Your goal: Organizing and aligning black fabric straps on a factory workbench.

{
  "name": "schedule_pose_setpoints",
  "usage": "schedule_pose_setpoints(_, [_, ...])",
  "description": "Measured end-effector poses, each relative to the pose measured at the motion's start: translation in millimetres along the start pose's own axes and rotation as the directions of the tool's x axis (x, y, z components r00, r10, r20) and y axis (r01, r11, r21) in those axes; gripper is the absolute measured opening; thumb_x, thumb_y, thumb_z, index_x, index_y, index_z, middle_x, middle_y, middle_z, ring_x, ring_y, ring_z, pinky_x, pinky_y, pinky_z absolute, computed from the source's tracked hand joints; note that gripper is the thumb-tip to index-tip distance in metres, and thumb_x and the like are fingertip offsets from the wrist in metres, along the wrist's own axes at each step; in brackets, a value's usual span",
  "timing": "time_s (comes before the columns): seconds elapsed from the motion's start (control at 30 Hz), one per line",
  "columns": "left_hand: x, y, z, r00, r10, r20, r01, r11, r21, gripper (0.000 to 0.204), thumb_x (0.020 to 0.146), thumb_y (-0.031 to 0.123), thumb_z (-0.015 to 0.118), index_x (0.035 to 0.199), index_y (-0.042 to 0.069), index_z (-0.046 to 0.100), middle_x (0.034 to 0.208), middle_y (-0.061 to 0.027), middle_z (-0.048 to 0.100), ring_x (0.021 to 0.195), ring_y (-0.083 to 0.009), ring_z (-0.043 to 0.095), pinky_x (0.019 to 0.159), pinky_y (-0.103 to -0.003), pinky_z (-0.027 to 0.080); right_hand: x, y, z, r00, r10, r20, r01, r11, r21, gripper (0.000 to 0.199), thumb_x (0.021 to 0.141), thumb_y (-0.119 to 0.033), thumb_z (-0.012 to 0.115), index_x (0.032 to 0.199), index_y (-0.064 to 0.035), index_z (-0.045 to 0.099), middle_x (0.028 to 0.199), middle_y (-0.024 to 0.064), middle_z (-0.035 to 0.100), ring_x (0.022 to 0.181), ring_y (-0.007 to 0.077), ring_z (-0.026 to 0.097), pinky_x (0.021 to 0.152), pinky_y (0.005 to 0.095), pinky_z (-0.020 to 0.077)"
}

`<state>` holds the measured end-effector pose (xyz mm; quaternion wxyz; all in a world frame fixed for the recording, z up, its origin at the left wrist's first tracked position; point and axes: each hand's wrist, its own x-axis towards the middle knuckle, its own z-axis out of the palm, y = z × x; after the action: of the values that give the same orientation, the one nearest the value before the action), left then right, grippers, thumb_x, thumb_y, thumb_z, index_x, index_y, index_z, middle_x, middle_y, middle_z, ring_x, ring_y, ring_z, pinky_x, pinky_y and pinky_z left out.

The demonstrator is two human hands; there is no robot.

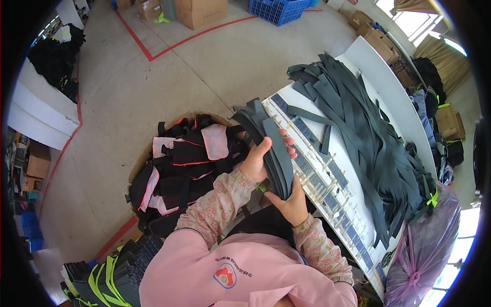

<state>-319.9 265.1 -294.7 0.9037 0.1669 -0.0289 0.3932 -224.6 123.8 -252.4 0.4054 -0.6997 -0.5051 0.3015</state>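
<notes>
Both hands grip one thick bundle of dark grey straps point(271, 148), held on edge at the near-left end of a white table point(388, 87). My left hand point(258, 159) clasps the bundle from the left, thumb up along its side. Lower down, my right hand point(291, 200) holds the bundle's bottom end from beneath. A thin bright green tie point(261, 188) shows between the two hands. A large loose heap of the same grey straps point(368, 143) covers the table to the right.
A round bin point(189, 163) of black and pink fabric pieces stands on the floor at left. Tied black bundles with green bands point(110, 276) lie lower left. A purple plastic bag point(424, 245) hangs at the table's right end. Cardboard boxes point(202, 11) and a blue crate point(276, 9) stand far back.
</notes>
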Motion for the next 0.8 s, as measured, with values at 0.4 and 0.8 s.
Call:
schedule_pose_setpoints(0.4, [14,19,67,0.993,0.029,0.113,-0.058,0.962,0.268,0.087,0.087,0.069,0.055,0.143,0.005,0.041,0.13,-0.02,0.059,0.115,-0.0296,0.063,0.101,-0.045,0.05,19,-21,-16,0.99,-0.139,-0.02,0.14,0.979,0.145,0.046,0.083,-0.022,0.081,0.115,0.0043,0.06,0.089,0.0091,0.069,0.081,0.018,0.065,0.077,0.0316,0.0518])
schedule_pose_setpoints(0.8, [-2,-6,22,0.992,-0.117,-0.052,0.125,0.783,0.609,0.064,0.105,0.053,0.037,0.137,-0.001,0.048,0.13,-0.0082,0.06,0.114,-0.0152,0.058,0.099,-0.031,0.045,15,-9,-38,0.983,0.027,0.183,-0.136,0.775,0.618,0.044,0.091,-0.027,0.072,0.12,0.0051,0.059,0.101,0.0166,0.071,0.073,0.0217,0.069,0.065,0.0324,0.0579])
